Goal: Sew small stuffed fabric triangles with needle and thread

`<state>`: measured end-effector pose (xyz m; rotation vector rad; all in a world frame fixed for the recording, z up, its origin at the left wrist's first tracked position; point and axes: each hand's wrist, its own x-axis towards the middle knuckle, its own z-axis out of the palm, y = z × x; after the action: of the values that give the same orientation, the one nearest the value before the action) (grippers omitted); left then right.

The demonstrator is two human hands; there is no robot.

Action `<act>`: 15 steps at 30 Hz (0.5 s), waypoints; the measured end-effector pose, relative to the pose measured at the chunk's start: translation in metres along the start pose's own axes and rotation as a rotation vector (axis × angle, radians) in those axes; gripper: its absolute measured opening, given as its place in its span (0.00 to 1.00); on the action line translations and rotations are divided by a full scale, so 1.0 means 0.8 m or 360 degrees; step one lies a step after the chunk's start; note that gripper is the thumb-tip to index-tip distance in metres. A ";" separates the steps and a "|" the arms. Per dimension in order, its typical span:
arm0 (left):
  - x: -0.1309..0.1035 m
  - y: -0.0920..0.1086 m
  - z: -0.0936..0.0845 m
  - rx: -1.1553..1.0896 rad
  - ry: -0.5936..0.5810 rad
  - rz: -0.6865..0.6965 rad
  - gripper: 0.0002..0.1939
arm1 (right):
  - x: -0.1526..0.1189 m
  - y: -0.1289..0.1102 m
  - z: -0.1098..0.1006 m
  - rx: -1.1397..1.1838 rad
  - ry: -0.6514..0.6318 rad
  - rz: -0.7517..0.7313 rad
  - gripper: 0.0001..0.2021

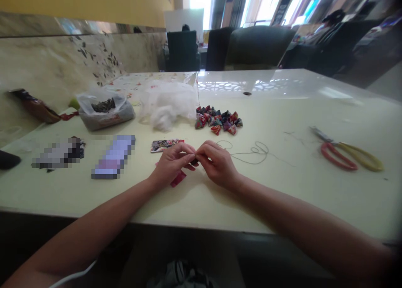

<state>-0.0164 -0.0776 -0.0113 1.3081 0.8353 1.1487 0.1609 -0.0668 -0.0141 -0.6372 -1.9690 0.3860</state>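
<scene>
My left hand and my right hand meet above the table, fingertips pinched together. Between them a small dark piece of fabric shows, mostly covered by the fingers. Red fabric lies under my left hand, and a black floral fabric piece rests just behind it. Thin dark thread curls over the table to the right of my right hand. Any needle is too small to make out. Several small patterned fabric pouches are piled farther back.
Scissors with red and yellow handles lie at the right. White stuffing in clear plastic and a bag of dark dried material stand at the back left. A blurred phone-like object lies left. Chairs and people are beyond the table.
</scene>
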 end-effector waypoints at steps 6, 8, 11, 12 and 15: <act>0.001 -0.003 0.001 -0.0037 0.0097 0.0093 0.12 | 0.002 0.002 0.000 0.0074 0.0002 0.0109 0.07; 0.001 -0.002 0.002 -0.0027 0.0136 0.0065 0.12 | 0.003 0.003 0.000 0.0093 0.0014 0.0151 0.06; 0.000 0.001 0.002 0.0020 0.0175 -0.0001 0.13 | 0.003 0.003 -0.001 0.0103 0.0019 0.0171 0.06; 0.000 0.002 0.002 0.0038 0.0184 -0.0011 0.14 | 0.003 0.003 -0.001 0.0111 0.0020 0.0184 0.07; 0.000 0.004 0.000 0.0082 0.0208 -0.0003 0.14 | 0.003 0.003 -0.002 0.0156 0.0027 0.0263 0.07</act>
<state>-0.0168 -0.0780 -0.0082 1.2840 0.9667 1.2280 0.1623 -0.0636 -0.0132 -0.7398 -1.8748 0.5728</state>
